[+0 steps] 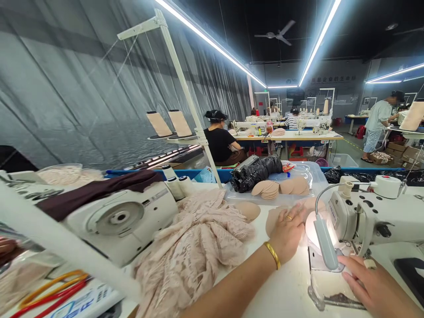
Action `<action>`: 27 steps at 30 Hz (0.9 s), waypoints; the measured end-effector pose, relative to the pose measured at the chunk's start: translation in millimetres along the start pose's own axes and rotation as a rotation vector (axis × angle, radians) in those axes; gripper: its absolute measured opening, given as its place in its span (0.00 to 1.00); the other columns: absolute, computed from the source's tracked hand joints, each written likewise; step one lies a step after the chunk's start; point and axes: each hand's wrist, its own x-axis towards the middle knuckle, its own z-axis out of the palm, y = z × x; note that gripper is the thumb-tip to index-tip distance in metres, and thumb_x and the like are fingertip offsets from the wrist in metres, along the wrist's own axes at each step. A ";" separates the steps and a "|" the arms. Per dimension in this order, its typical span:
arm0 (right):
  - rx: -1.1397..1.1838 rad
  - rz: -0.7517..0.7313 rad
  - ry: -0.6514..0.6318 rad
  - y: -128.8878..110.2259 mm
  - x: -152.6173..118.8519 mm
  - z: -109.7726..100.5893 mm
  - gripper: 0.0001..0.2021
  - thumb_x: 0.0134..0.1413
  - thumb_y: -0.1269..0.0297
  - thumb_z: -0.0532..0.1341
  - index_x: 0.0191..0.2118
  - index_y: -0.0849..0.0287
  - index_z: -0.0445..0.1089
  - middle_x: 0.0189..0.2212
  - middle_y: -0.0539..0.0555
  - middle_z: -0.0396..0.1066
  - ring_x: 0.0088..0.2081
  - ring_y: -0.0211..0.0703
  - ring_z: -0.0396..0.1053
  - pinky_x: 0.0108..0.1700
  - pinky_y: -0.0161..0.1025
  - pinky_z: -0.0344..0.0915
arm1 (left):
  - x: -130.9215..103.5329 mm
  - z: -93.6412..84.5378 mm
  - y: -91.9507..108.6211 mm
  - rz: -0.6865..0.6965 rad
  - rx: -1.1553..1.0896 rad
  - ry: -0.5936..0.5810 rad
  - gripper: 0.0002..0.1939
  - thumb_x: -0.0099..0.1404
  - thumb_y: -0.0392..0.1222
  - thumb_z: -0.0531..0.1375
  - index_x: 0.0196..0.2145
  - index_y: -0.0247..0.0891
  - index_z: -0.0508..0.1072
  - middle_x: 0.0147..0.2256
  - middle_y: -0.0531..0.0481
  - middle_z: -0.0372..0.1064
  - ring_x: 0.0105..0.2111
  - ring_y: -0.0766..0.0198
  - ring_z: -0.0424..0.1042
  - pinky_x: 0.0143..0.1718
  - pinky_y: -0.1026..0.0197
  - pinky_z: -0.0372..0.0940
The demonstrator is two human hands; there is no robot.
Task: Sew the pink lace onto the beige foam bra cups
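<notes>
My left hand (289, 232), with a gold bracelet and a ring, reaches forward over the white table. Its fingers lie fairly flat on beige oval cup pads (272, 222), and it does not grip them visibly. Another round pad (311, 227) lies under the lamp light beside the sewing machine (347, 212). My right hand (366, 280) rests at the machine's bed plate (326, 282), fingers apart, index finger close to the lamp head (326, 245). Whether it touches fabric there is hidden. Pale pink lace fabric (198, 238) lies heaped left of my left forearm.
Behind the pads stands a clear plastic tray (298, 170) with stacked ovals (266, 190) and a black plastic-wrapped bundle (256, 172). Left are a second machine (122, 216), a thread stand (185, 79) and red-and-orange-handled scissors (54, 289). Beyond, a person (218, 139) sits near other sewing tables.
</notes>
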 end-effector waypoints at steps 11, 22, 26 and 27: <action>-0.003 0.040 -0.114 -13.5 4.8 -12.9 0.23 0.75 0.56 0.48 0.62 0.48 0.76 0.51 0.57 0.83 0.49 0.58 0.81 0.52 0.57 0.79 | -19.6 -11.5 29.4 0.033 -0.222 -0.274 0.20 0.60 0.56 0.74 0.32 0.40 0.71 0.22 0.57 0.68 0.30 0.58 0.71 0.33 0.59 0.64; 0.103 0.003 -0.102 -19.2 3.7 -14.1 0.17 0.76 0.61 0.49 0.54 0.47 0.75 0.48 0.57 0.80 0.48 0.55 0.79 0.48 0.52 0.77 | -19.9 13.6 57.4 0.313 -0.243 0.142 0.06 0.67 0.34 0.58 0.32 0.41 0.68 0.33 0.51 0.77 0.35 0.59 0.75 0.40 0.57 0.67; 0.111 -0.016 -0.083 -15.5 4.0 -12.2 0.13 0.74 0.61 0.52 0.48 0.48 0.76 0.43 0.55 0.80 0.44 0.53 0.79 0.43 0.46 0.76 | -17.6 19.5 69.4 0.257 -0.251 0.296 0.05 0.66 0.34 0.55 0.32 0.40 0.67 0.34 0.48 0.77 0.35 0.57 0.74 0.39 0.55 0.67; 0.113 -0.019 -0.074 -13.8 3.5 -10.8 0.13 0.74 0.61 0.53 0.47 0.48 0.76 0.43 0.55 0.80 0.44 0.53 0.79 0.43 0.45 0.76 | -17.2 19.3 71.8 0.248 -0.248 0.324 0.05 0.67 0.34 0.55 0.33 0.40 0.68 0.34 0.48 0.76 0.35 0.57 0.74 0.40 0.55 0.68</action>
